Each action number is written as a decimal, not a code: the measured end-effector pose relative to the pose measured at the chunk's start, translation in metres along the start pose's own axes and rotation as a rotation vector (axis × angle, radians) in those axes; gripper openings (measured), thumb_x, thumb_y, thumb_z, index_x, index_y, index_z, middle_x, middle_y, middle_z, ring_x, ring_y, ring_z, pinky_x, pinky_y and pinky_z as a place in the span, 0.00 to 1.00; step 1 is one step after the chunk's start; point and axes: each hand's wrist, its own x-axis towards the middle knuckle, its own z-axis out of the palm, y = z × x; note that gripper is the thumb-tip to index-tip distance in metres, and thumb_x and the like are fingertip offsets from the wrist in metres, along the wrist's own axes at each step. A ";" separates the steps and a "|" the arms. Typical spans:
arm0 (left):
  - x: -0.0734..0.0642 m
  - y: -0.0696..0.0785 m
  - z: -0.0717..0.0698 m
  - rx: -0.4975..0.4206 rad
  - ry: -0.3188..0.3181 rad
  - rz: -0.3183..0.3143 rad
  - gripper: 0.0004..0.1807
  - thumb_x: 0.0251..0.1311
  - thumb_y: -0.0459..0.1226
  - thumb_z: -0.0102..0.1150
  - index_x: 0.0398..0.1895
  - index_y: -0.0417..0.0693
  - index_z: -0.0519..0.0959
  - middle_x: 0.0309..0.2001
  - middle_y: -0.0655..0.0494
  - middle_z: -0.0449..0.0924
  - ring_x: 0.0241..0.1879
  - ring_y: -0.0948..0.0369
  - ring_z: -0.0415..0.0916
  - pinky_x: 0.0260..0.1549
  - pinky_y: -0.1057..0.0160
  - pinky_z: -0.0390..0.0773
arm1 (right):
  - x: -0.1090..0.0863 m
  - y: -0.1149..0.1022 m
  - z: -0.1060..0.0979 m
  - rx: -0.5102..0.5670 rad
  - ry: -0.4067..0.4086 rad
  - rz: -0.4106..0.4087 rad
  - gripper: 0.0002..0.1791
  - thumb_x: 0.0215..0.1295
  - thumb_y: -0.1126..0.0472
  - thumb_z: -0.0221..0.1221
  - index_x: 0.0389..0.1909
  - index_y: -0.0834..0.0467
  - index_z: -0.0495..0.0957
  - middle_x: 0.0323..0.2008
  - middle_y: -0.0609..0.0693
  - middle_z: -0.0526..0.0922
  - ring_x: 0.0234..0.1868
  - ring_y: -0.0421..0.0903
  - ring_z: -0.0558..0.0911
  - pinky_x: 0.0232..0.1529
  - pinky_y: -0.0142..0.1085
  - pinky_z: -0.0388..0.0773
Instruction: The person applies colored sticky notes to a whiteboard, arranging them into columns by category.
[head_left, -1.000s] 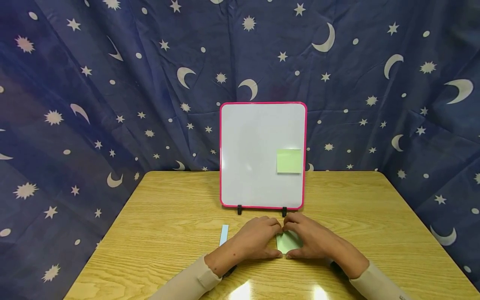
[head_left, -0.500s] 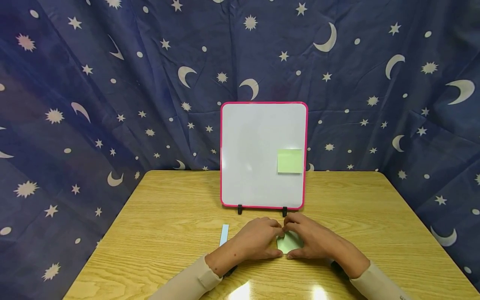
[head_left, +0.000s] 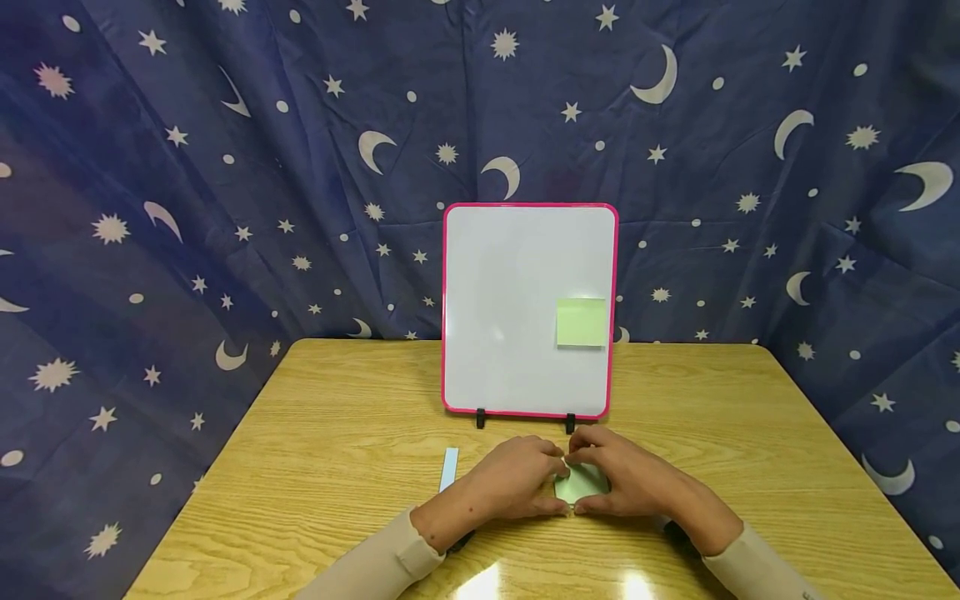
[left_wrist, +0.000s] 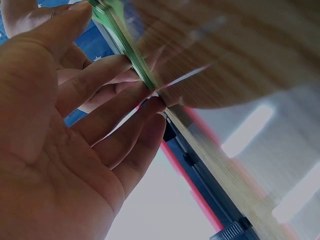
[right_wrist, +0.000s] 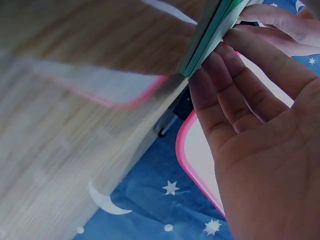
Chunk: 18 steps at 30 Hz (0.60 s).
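A pad of green sticky notes [head_left: 583,483] lies on the table between the two hands. My left hand [head_left: 517,481] holds it on the left, thumb at the near edge and index fingertip by the far left corner. From the right, my right hand [head_left: 628,477] grips the same pad, thumb along the near edge and curled fingers at the far side. In the left wrist view the pad's layered green edge [left_wrist: 131,50] runs between thumb and fingers. Teal and green layers of the pad [right_wrist: 207,37] show beside the right fingertips in the right wrist view.
Behind the hands a pink-framed whiteboard [head_left: 510,275] stands on black feet [head_left: 481,418], with one light green sticky note [head_left: 581,322] on its right side. A pale blue strip [head_left: 448,467] lies left of my left forearm. A dark blue star-and-moon curtain [head_left: 337,167] hangs behind the wooden table [head_left: 337,433].
The head view drifts slightly. My left index fingertip has slid a little toward me at the pad's far left corner; both hands otherwise stay in place around the pad.
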 end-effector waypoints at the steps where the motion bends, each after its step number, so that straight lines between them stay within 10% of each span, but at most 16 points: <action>1: 0.000 0.000 0.000 0.000 0.004 0.004 0.24 0.64 0.61 0.70 0.55 0.58 0.89 0.60 0.59 0.85 0.59 0.61 0.81 0.60 0.63 0.79 | 0.000 0.000 0.000 0.001 0.001 -0.001 0.29 0.62 0.37 0.74 0.53 0.56 0.87 0.54 0.45 0.76 0.52 0.39 0.75 0.52 0.38 0.80; 18: 0.002 -0.002 0.001 -0.006 0.025 0.061 0.13 0.73 0.49 0.66 0.52 0.59 0.92 0.58 0.59 0.87 0.59 0.65 0.83 0.60 0.64 0.80 | -0.001 0.002 -0.001 -0.029 0.030 -0.025 0.15 0.62 0.50 0.75 0.46 0.52 0.88 0.55 0.47 0.80 0.53 0.42 0.80 0.53 0.41 0.82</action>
